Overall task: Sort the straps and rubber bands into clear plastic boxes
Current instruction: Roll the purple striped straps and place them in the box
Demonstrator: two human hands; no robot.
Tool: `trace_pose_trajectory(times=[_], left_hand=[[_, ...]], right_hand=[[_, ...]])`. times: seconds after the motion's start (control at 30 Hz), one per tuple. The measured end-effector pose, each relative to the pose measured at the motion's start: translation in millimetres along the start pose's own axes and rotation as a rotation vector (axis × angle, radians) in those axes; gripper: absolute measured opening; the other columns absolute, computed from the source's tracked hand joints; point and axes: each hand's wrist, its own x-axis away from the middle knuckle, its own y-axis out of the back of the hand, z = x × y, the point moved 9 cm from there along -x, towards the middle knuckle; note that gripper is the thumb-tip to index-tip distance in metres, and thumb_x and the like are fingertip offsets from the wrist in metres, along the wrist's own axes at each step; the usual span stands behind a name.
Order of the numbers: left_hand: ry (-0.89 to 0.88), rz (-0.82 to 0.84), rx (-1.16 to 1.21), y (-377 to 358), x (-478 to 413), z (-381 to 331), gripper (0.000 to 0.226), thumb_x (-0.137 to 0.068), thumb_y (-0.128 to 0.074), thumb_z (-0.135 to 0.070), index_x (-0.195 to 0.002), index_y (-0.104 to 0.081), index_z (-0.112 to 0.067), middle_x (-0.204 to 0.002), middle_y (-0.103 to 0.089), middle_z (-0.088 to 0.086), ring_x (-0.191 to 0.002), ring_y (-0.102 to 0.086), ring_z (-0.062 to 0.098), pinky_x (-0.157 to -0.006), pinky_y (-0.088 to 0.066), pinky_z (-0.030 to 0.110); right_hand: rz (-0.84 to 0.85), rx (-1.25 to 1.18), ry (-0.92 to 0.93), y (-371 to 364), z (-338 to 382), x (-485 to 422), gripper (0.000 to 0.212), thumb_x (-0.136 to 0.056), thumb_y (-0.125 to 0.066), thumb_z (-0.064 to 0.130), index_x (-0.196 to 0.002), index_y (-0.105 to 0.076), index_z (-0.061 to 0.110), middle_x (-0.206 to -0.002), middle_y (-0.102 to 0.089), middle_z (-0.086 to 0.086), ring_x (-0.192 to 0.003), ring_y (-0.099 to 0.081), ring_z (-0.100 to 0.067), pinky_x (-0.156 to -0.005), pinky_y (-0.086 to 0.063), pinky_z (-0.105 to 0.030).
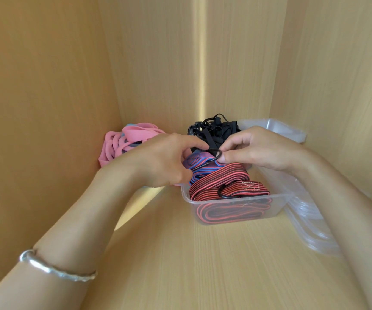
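A clear plastic box (279, 205) stands on the wooden shelf and holds folded red-and-black striped straps (223, 180) with a black D-ring. At the box's far left corner both hands hold a blue-and-red striped strap (199, 163). My left hand (158, 162) grips the strap's folded bundle, thumb underneath. My right hand (256, 151) pinches the black metal hook (215, 153) at the strap's end between thumb and forefinger. A pile of pink rubber bands (122, 142) lies in the back left corner. A tangle of black bands (216, 128) sits behind the hands.
More clear boxes or lids (310, 227) are stacked to the right of the filled box, and another clear box (277, 128) stands at the back right. Wooden walls close in on the left, back and right. A silver bracelet (57, 267) circles my left forearm.
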Motion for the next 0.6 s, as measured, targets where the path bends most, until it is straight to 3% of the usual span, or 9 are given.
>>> trace_pose_trajectory(times=[0.1,0.23,0.3,0.43,0.53,0.6], left_hand=[[0.001,-0.004,-0.149,-0.8,-2.6,-4.2,0.045,-0.079,-0.070,-0.013,-0.119,-0.059,-0.029,-0.081,-0.061,-0.009,-0.081,-0.060,0.013,-0.072,-0.049,0.028],[0.024,-0.036,-0.194,0.8,-1.3,-4.3,0.040,-0.075,-0.078,-0.022,-0.111,-0.060,-0.025,-0.093,-0.065,-0.005,-0.091,-0.057,0.016,-0.082,-0.045,0.033],[0.046,-0.057,-0.183,2.7,0.4,-3.4,0.038,-0.072,-0.081,-0.024,-0.105,-0.062,-0.022,-0.088,-0.066,-0.006,-0.086,-0.057,0.013,-0.081,-0.044,0.031],[0.065,-0.094,-0.175,8.3,1.3,-0.9,0.032,-0.068,-0.085,-0.030,-0.094,-0.067,-0.024,-0.071,-0.060,-0.016,-0.070,-0.053,0.002,-0.066,-0.038,0.011],[0.069,-0.101,-0.138,11.5,3.0,0.2,0.024,-0.072,-0.081,-0.033,-0.091,-0.068,-0.026,-0.082,-0.068,-0.016,-0.069,-0.051,0.001,-0.061,-0.025,-0.008],[0.065,-0.087,-0.102,11.0,4.2,1.0,0.016,-0.075,-0.079,-0.033,-0.085,-0.067,-0.028,-0.089,-0.071,-0.014,-0.071,-0.054,0.001,-0.060,-0.022,-0.010]], right_hand=[[0.001,0.005,-0.007,-0.4,-0.6,0.4,0.005,-0.082,-0.071,0.016,-0.081,-0.074,0.012,-0.075,-0.063,-0.012,-0.070,-0.050,-0.023,-0.069,-0.036,-0.039],[-0.032,-0.007,-0.008,1.7,-0.4,0.0,0.010,-0.084,-0.067,0.009,-0.080,-0.075,0.012,-0.074,-0.060,-0.014,-0.071,-0.046,-0.024,-0.070,-0.033,-0.038],[-0.041,-0.023,0.000,2.7,1.4,0.2,0.013,-0.086,-0.065,0.009,-0.079,-0.076,0.012,-0.074,-0.058,-0.016,-0.072,-0.044,-0.024,-0.070,-0.031,-0.039],[-0.065,-0.070,-0.016,5.5,0.5,0.1,0.014,-0.086,-0.065,0.011,-0.077,-0.076,0.012,-0.074,-0.057,-0.017,-0.074,-0.043,-0.025,-0.071,-0.028,-0.040],[-0.062,-0.068,-0.016,4.9,0.0,-0.6,0.013,-0.085,-0.067,0.013,-0.077,-0.076,0.012,-0.074,-0.058,-0.018,-0.073,-0.044,-0.025,-0.071,-0.029,-0.040],[-0.067,-0.067,-0.016,5.2,-1.0,-1.2,0.013,-0.085,-0.067,0.014,-0.076,-0.076,0.013,-0.074,-0.059,-0.017,-0.073,-0.045,-0.025,-0.070,-0.030,-0.039]])
